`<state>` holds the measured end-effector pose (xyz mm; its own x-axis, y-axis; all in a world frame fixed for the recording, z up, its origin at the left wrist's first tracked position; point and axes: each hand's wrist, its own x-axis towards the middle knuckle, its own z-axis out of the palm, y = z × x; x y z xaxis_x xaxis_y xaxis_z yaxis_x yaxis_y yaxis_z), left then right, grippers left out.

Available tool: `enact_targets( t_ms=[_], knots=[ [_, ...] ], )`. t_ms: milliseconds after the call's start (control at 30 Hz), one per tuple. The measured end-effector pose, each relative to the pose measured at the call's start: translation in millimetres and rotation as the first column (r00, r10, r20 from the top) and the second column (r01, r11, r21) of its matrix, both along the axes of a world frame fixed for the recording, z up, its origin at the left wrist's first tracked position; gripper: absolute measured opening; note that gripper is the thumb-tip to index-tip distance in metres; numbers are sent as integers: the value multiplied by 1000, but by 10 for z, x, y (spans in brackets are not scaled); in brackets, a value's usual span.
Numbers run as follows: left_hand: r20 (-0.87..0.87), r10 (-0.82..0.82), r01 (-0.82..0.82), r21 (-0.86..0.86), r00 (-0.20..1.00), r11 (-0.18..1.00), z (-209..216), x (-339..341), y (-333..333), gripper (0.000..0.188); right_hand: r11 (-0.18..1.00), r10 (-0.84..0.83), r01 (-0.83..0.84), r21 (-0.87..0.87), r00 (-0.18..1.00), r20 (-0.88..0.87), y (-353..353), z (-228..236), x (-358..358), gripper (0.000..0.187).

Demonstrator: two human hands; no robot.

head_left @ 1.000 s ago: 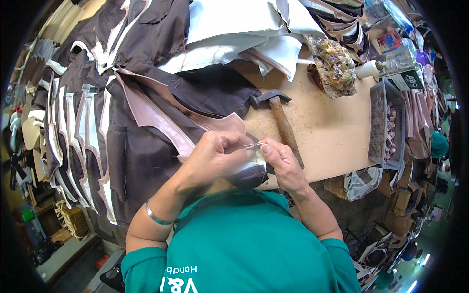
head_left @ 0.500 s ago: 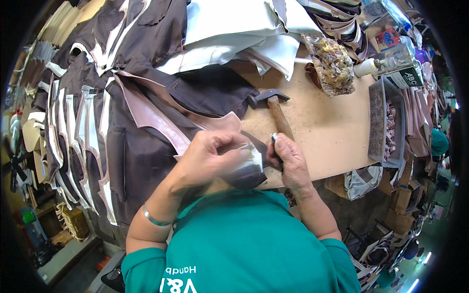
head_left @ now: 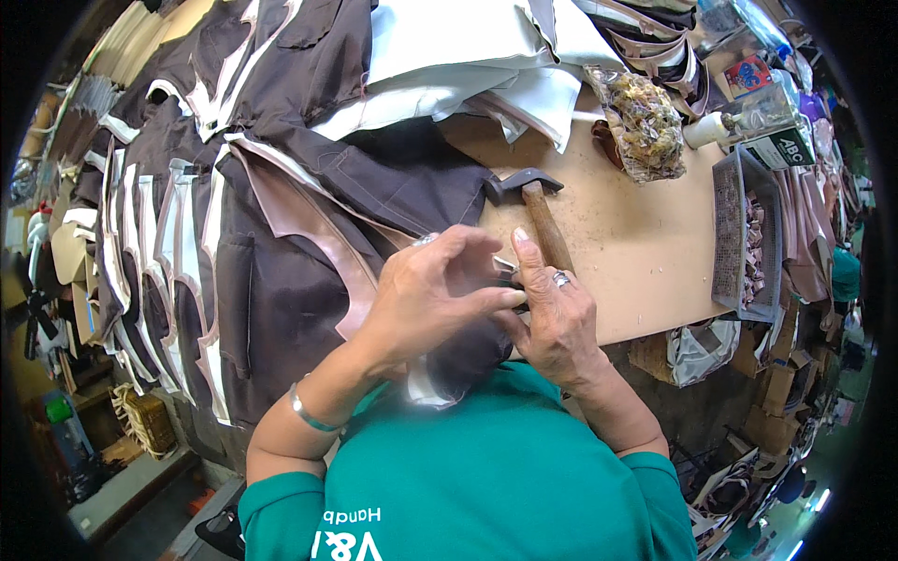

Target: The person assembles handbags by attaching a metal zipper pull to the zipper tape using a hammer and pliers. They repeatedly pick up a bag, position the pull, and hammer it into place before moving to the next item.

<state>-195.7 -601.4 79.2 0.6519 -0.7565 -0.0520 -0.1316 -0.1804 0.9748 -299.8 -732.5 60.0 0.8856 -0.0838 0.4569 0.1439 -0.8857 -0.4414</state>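
Observation:
My left hand (head_left: 435,290) is curved in front of my chest, thumb and fingers apart around a gap. Facing it, my right hand (head_left: 559,323) has one finger raised and the others curled; a ring sits on one finger. A small pale, shiny piece (head_left: 505,266) shows between the two hands at the right fingertips, too small to name. Under the left wrist hangs dark brown lining fabric (head_left: 472,360) with a blurred white edge. Mauve leather-like strips (head_left: 327,248) lie on the dark fabric beside my left hand. A hammer (head_left: 547,224) rests on the table just beyond my right hand.
The tan tabletop (head_left: 645,271) carries a grey plastic basket (head_left: 720,234) of small pink pieces at right. Behind it are a bag of scraps (head_left: 641,122), a white bottle (head_left: 706,129) and a clear container (head_left: 772,112). White sheets (head_left: 449,47) and layered dark panels (head_left: 178,252) cover the far and left sides.
My hands have come together, the left moving right and up. The small dark tool in my right hand no longer shows. The white-edged fabric has dropped below my left hand.

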Motion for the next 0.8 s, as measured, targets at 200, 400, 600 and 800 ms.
enact_targets(
  t_ms=[200,400,600,800],
  knots=[
    [429,-17,82,-133,903,988,-154,37,-131,10,997,-26,22,-68,998,-57,-41,15,-88,69],
    [475,-108,113,19,873,993,7,-60,-116,14,966,-247,256,32,953,-173,-348,-57,-227,69],
    [531,-518,427,295,670,855,-65,-181,-178,27,902,-374,411,132,897,-236,-573,-125,-233,60],
    [476,-170,123,129,863,984,232,166,258,13,878,-459,480,-3,838,-294,-819,-577,-344,53]
  ],
)
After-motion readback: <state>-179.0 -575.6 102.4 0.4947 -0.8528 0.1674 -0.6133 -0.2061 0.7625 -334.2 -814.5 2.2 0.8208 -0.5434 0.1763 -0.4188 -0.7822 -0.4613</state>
